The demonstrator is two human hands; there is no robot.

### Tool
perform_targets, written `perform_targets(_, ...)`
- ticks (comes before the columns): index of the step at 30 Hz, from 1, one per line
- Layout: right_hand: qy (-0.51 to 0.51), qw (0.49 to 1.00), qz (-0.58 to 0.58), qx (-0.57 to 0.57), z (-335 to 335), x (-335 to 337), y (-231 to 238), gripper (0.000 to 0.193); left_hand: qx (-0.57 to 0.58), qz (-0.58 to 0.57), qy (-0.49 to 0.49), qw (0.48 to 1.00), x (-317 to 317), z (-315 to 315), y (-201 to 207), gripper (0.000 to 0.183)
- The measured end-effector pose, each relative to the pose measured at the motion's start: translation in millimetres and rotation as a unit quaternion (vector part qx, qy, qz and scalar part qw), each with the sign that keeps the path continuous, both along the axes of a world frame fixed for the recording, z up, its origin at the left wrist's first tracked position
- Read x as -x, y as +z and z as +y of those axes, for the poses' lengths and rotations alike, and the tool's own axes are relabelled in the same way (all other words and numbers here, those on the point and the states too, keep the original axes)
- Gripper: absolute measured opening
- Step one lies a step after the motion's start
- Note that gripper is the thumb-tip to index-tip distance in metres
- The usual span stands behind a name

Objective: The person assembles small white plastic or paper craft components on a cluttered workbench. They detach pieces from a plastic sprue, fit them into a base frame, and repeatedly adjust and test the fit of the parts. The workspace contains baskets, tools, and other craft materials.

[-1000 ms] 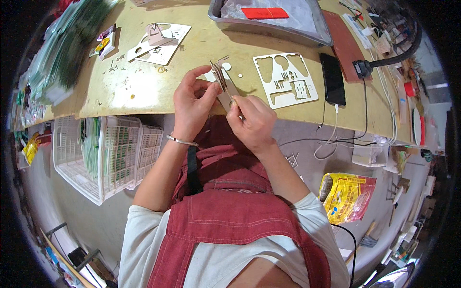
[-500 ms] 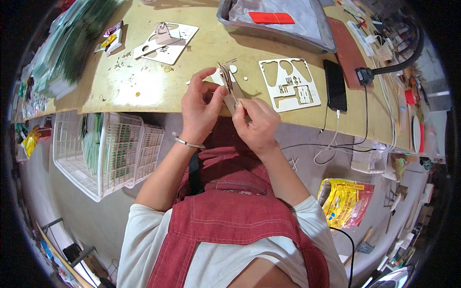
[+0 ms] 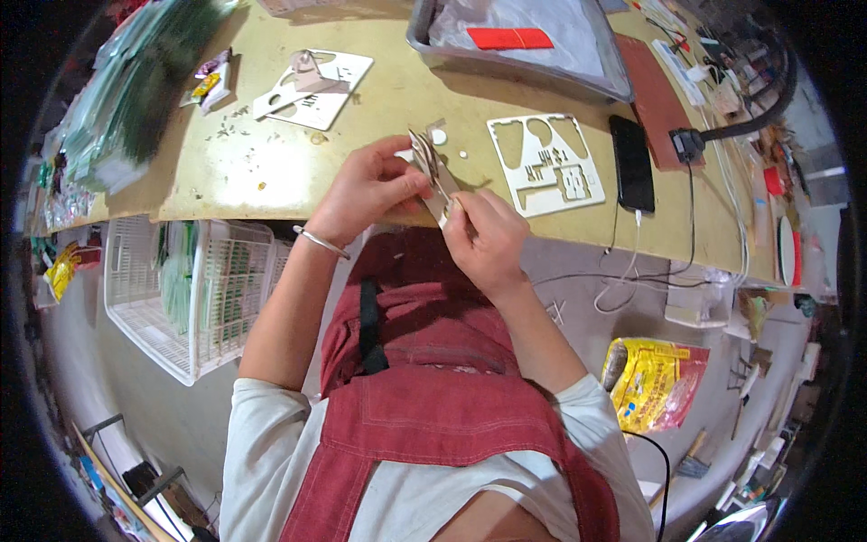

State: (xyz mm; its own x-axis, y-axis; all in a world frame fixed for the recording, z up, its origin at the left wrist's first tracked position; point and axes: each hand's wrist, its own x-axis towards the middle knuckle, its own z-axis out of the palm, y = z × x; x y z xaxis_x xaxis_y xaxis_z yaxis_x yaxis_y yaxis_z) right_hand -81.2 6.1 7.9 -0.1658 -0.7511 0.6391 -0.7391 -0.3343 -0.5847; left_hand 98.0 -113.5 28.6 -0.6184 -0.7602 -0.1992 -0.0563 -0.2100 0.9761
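Gripping a small wooden cut-out assembly (image 3: 432, 172), the left hand (image 3: 366, 188) and right hand (image 3: 483, 237) pinch it together. It hovers over the table edge (image 3: 271, 194), beside a punched-out sheet (image 3: 545, 163).

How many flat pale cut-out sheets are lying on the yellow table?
2. One pale cut-out sheet lies right of the hands, beside the black phone. The other sheet lies far left, with loose pieces on it. More may be hidden under the grey tray.
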Motion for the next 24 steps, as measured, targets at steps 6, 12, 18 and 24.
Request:
perform_targets(6,-0.005,0.999,-0.028,-0.029,4,-3,7,0.009,-0.008,0.024,-0.019,1.0,-2,-10,0,0.041)
perform_targets(12,0.008,0.999,0.015,-0.038,3,4,6,0.013,-0.001,0.061,-0.021,0.998,-4,-6,-14,0.035)
perform_targets(18,0.019,0.999,0.024,-0.026,3,5,2,0.014,0.018,0.057,-0.009,0.998,-1,-1,-7,0.04)
perform_targets(24,0.024,0.999,0.005,-0.028,4,6,6,0.012,-0.013,0.051,-0.013,0.999,-4,-1,-7,0.038)
